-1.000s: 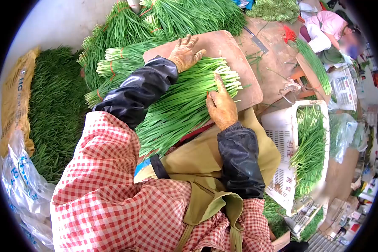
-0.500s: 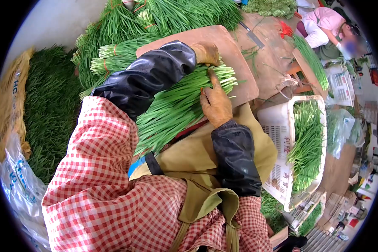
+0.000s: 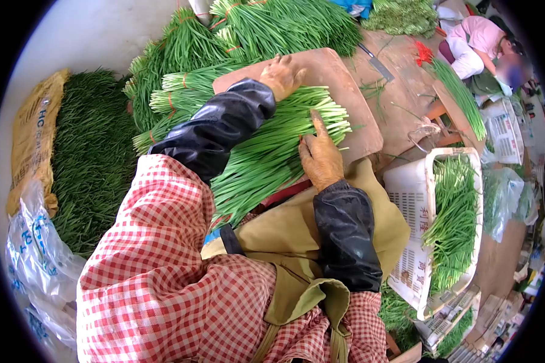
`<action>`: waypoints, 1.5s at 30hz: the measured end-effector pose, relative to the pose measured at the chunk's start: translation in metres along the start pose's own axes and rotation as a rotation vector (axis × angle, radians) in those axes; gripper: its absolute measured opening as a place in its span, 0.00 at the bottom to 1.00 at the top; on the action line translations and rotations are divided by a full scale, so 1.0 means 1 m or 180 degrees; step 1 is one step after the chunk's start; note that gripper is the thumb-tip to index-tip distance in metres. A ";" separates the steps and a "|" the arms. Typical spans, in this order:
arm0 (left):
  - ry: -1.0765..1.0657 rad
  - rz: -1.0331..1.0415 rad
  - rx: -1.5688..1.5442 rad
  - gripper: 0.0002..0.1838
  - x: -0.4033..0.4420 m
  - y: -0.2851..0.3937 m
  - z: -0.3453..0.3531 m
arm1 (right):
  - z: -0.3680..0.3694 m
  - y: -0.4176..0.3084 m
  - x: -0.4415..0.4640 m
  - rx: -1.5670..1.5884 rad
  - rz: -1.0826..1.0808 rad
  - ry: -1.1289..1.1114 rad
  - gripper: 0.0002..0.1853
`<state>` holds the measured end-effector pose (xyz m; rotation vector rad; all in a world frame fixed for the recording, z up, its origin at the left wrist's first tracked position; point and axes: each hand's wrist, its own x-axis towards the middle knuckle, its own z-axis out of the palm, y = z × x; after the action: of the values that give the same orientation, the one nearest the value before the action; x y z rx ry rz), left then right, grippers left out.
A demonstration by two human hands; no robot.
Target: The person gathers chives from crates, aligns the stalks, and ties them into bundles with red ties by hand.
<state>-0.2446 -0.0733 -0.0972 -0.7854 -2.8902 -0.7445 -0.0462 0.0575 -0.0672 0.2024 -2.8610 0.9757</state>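
Observation:
A loose bunch of garlic chives (image 3: pixel 266 160) lies across a brown board (image 3: pixel 360 118) in front of me, pale stalk ends toward the right. My left hand (image 3: pixel 283 77) is open above the board, just beyond the bunch, fingers spread and holding nothing. At the near side of the bunch, my right hand (image 3: pixel 322 160) grips it, index finger stretched over the stalks. The thumb lies on top with a small red spot at its tip; the other fingers are mostly hidden. Black sleeve covers reach both wrists.
Banded chive bundles (image 3: pixel 272 27) are piled behind the board. Loose greens (image 3: pixel 91 157) lie at left beside a yellow sack (image 3: pixel 33 139). A white crate (image 3: pixel 409 206) of chives stands at right. A knife (image 3: pixel 378 65) lies behind; a person (image 3: pixel 481 36) sits at far right.
My left hand has come off the stalk ends, moved back over the board and spread its fingers. My right hand stays on the bunch. The whole view has shifted slightly.

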 end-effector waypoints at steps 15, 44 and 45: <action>0.0208 0.0366 0.0046 0.23 -0.103 0.024 0.007 | 0.014 0.016 0.002 0.0190 -0.0311 0.0170 0.07; 0.0457 -0.2838 -0.3842 0.21 -0.055 -0.053 0.027 | 0.041 -0.011 0.133 -0.1504 0.0255 -0.0509 0.14; 0.0179 -0.2735 -0.3785 0.21 -0.055 -0.055 0.026 | 0.041 -0.012 0.132 -0.1494 0.0261 -0.0495 0.14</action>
<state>-0.2219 -0.1285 -0.1538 0.6065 -2.3766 -2.5243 -0.1769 0.0112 -0.0732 0.1211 -3.1581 0.2848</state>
